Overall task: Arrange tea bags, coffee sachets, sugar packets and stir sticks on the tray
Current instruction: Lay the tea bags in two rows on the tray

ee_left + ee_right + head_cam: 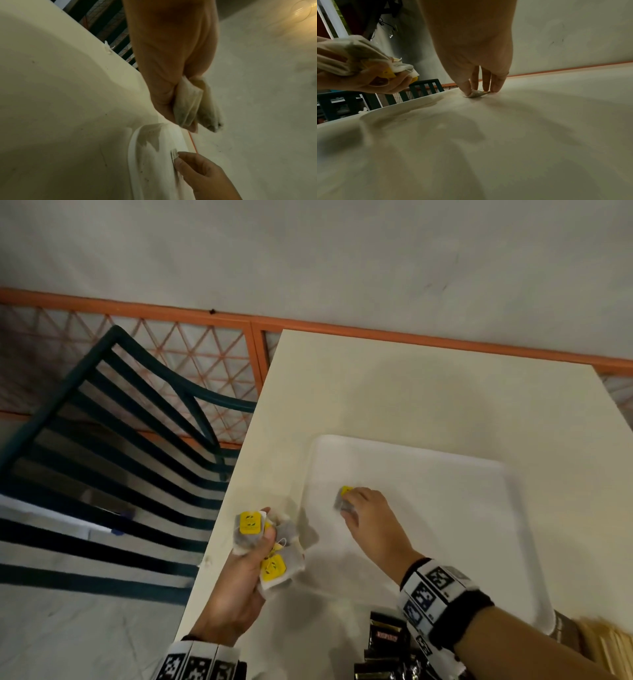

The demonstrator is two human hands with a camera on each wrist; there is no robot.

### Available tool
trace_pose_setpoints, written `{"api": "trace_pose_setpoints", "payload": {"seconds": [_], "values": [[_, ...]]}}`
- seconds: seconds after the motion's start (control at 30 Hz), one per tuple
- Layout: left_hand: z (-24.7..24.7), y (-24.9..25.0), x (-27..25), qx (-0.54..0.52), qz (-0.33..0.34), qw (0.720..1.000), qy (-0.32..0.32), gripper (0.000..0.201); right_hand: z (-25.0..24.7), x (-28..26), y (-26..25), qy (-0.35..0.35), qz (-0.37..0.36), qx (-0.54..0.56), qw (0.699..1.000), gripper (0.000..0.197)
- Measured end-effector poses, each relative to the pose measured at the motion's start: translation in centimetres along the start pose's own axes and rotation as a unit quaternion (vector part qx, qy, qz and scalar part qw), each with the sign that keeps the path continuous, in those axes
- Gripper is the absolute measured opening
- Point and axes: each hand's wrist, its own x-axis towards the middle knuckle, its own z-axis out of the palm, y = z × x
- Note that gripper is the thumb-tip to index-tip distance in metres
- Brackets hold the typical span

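A white tray point(438, 501) lies on the cream table point(394, 385). My right hand point(352, 503) reaches onto the tray's left part and pinches one tea bag point(343, 497) with a yellow tag, holding it flat against the tray floor. The right wrist view shows the thumb and fingertips point(494, 88) down on that tea bag point(475, 94). My left hand point(267, 534) hovers just left of the tray rim point(135, 155) and grips a bunch of several tea bags point(270, 563) with yellow tags; the bags point(188, 102) hang from its fist.
Black coffee sachets point(385, 642) lie in a heap at the table's near edge, under my right forearm. Pale wooden stir sticks point(609, 645) show at the bottom right. A dark green slatted chair point(113, 460) stands left of the table, before an orange lattice rail point(191, 350).
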Motion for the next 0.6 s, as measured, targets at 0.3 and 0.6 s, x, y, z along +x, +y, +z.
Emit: {"api": "trace_pose_setpoints", "payload": {"seconds": [0.3, 0.6], "values": [[0.5, 0.5, 1.8, -0.031, 0.014, 0.999, 0.003, 0.026, -1.0, 6.5, 1.0, -0.007, -0.043, -0.009, 0.999, 0.023], [0.6, 0.8, 3.1, -0.065, -0.009, 0.998, 0.018, 0.032, -0.6, 8.3, 0.1, 0.011, -0.030, -0.035, 0.999, 0.025]]}}
